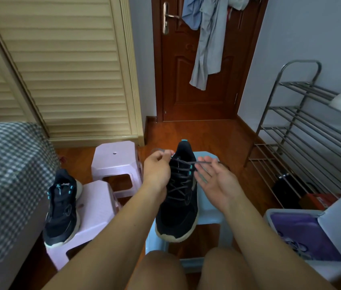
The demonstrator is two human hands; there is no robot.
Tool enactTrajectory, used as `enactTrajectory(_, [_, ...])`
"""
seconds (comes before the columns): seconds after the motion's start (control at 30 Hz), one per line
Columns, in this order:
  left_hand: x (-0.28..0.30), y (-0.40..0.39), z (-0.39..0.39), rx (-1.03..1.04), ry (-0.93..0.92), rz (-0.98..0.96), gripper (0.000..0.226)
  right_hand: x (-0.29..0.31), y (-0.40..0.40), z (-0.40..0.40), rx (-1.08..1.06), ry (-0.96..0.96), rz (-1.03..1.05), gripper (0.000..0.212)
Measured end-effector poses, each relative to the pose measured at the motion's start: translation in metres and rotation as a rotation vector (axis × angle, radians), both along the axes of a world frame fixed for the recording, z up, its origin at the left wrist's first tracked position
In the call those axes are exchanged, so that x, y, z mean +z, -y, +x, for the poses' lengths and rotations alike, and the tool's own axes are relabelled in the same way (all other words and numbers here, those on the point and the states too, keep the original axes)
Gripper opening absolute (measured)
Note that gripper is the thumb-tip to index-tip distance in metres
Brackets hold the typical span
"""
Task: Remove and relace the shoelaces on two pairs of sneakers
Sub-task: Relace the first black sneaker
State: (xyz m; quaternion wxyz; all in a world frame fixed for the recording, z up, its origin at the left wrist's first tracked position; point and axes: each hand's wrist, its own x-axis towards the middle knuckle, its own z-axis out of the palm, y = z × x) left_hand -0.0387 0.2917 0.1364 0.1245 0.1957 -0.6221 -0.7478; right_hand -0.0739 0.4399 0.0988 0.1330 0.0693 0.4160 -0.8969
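A black sneaker (pixel 179 193) stands on a blue stool (pixel 209 208) near the middle, toe toward the person. The left hand (pixel 158 169) pinches one end of the dark lace (pixel 202 162) at the shoe's far left. The right hand (pixel 215 178) lies open, palm up, fingers straight, with the other lace end running across its fingertips. A second sneaker (pixel 61 208) sits on a pink stool (pixel 94 212) to the left, beside a checked bed (pixel 8 164).
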Motion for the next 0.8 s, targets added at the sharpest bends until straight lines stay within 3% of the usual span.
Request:
enactTrajectory(0.13, [-0.015, 0.005, -0.009, -0.15, -0.215, -0.158, 0.03, -0.003, 0.001, -0.003, -0.048, 0.005, -0.007, 0.029])
enactTrajectory(0.2, [-0.02, 0.009, -0.016, -0.241, -0.24, -0.296, 0.027, -0.008, 0.001, -0.004, -0.068, 0.026, -0.034, 0.024])
enactTrajectory(0.33, [-0.019, 0.01, -0.033, -0.208, -0.225, -0.453, 0.023, -0.008, 0.003, -0.003, -0.081, 0.022, -0.045, 0.022])
enactTrajectory(0.4, [-0.013, 0.005, -0.035, -0.257, -0.182, -0.538, 0.022, 0.0, 0.001, -0.001, -0.089, -0.077, 0.158, 0.026])
enactTrajectory(0.5, [-0.007, 0.003, -0.04, -0.447, -0.098, -0.794, 0.022, 0.024, 0.002, -0.003, -0.141, -0.394, 0.666, 0.028])
enactTrajectory(0.6, [0.005, 0.003, -0.04, -0.575, -0.109, -0.952, 0.022, 0.049, 0.005, -0.016, 0.055, -0.673, 0.956, 0.028])
enactTrajectory(0.73, [0.014, 0.013, -0.036, -0.541, -0.079, -0.746, 0.04, 0.057, 0.008, -0.028, 0.238, -0.792, 1.43, 0.034])
enactTrajectory(0.8, [0.015, 0.018, -0.037, -0.531, -0.024, -0.609, 0.044, 0.057, 0.001, -0.031, 0.158, -0.777, 1.563, 0.041])
